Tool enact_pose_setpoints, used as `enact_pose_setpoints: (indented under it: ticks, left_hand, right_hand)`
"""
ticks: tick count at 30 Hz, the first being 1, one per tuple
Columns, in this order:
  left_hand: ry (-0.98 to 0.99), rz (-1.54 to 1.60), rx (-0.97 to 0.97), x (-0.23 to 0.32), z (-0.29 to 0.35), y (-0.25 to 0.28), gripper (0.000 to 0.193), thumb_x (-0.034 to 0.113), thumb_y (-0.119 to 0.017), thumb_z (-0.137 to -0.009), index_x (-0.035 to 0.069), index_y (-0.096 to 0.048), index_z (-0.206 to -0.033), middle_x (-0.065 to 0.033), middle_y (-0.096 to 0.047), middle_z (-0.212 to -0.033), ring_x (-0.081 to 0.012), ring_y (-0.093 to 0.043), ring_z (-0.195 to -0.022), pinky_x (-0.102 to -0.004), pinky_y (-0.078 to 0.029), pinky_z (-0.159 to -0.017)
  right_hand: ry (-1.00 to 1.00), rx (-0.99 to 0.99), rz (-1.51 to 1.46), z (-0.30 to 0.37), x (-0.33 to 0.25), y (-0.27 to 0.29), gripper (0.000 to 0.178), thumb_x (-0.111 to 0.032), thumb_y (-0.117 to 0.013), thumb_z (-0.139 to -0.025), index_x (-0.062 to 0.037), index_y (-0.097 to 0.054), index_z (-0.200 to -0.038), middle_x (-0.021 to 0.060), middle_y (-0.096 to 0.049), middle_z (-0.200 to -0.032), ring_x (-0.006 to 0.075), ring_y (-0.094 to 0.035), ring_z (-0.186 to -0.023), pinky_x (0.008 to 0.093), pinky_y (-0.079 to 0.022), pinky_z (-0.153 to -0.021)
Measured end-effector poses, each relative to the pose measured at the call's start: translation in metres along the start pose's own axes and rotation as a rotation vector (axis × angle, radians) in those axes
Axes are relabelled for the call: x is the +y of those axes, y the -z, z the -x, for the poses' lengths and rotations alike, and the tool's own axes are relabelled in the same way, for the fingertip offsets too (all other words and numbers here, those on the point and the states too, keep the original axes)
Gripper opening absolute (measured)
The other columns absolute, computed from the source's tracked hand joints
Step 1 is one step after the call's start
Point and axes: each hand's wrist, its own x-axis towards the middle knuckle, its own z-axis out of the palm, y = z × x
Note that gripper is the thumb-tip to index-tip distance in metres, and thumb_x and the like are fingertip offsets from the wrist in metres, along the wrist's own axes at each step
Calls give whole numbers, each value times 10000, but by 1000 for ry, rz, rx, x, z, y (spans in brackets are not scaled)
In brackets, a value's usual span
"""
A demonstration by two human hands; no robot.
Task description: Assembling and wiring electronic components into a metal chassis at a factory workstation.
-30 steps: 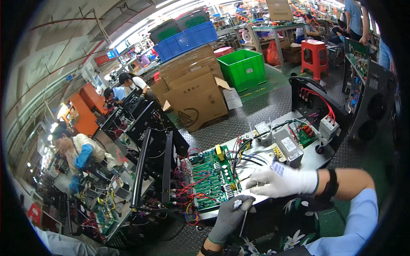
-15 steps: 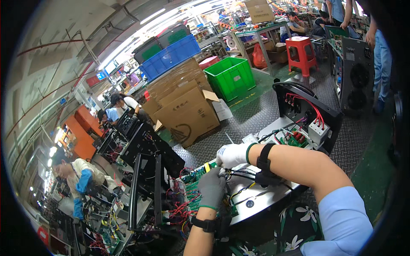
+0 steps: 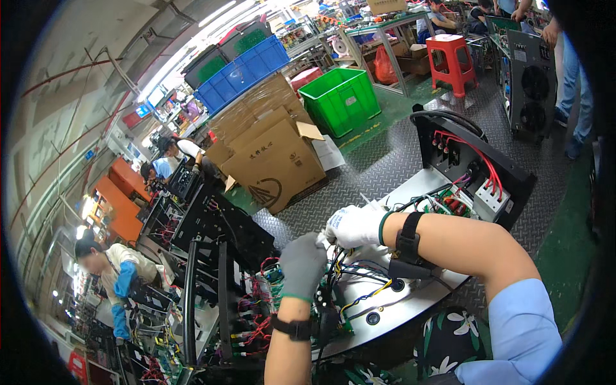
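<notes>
My left hand (image 3: 301,262), in a grey glove with a green cuff, is closed with its fingertips pinched. They meet the fingers of my right hand (image 3: 357,226), which is in a white glove and also closed. Whatever sits between the fingertips is too small and covered to make out. A thin white strip (image 3: 364,197) juts up beyond the right glove. Just below the hands, a bundle of black cables (image 3: 335,266) runs over the silver metal plate (image 3: 378,330) of an open electrical unit. Green circuit boards (image 3: 273,276) with red wires lie left of my left hand.
The unit's black end panel (image 3: 462,144) with red wires stands up at the right. A black frame (image 3: 226,301) rises at the left. Beyond are a cardboard box (image 3: 276,167), a green crate (image 3: 343,102) and a red stool (image 3: 449,61). Co-workers (image 3: 122,266) are at the left.
Both hands stay together over the cables. In the picture the left hand has shifted left and up, the right slightly right. The view has tilted somewhat, moving the surroundings.
</notes>
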Motion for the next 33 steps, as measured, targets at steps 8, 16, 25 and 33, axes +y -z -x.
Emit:
enact_pose_setpoints:
  ticks: [8, 16, 25, 33]
  left_hand:
    - [103, 414, -547, -35, -27, -27, 217, 165, -584, -780, -37, -636, -839, -52, -585, -669, -119, -530, -597, -287, -435, -559]
    - [150, 455, -679, -30, -33, -26, 195, 59, -528, -745, -8, -635, -893, -32, -584, -704, -122, -502, -598, -285, -431, -560]
    - [65, 516, -604, -51, -33, -47, 202, 140, -607, -806, 5, -659, -946, -30, -628, -775, -107, -532, -658, -268, -442, -609]
    - [129, 795, -526, -55, -30, 5, 197, 141, -657, -803, -2, -666, -939, -33, -626, -760, -115, -558, -641, -255, -432, -569]
  right_hand:
    - [11, -165, 69, 14, -7, 24, 238, -248, -555, -799, -106, -687, -936, 108, -659, -909, 295, -637, -905, 412, -500, -776]
    - [-37, -175, 235, 9, -20, 14, 242, -196, -542, -791, -77, -707, -922, 131, -688, -920, 289, -663, -877, 401, -513, -726]
    - [-296, -326, -295, 4, -19, 19, 389, -319, -561, -780, -9, -671, -987, 198, -668, -945, 341, -648, -880, 423, -491, -763]
    - [-333, -240, -408, 20, -16, 31, 341, -339, -564, -796, -20, -671, -850, 176, -670, -825, 309, -652, -741, 402, -504, -652]
